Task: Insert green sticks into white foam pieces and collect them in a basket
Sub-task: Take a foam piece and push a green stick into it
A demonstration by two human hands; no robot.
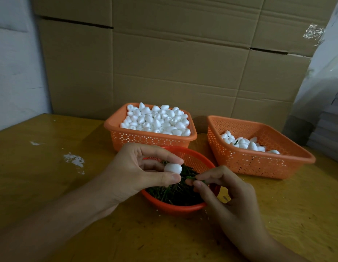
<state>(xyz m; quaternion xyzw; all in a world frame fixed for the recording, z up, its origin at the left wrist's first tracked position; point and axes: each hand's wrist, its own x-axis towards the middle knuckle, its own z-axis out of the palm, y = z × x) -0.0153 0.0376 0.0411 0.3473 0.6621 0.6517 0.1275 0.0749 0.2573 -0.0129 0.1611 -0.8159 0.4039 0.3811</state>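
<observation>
Head view, left hand (137,172) pinching white foam piece (172,168), right hand (230,195) pinching green stick (191,178)

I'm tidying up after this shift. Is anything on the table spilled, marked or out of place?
White smears mark the table left of the left hand, like dried residue or worn finish. Tiny bits lie scattered on it beside the bowl of sticks. Nothing else stands out.
</observation>
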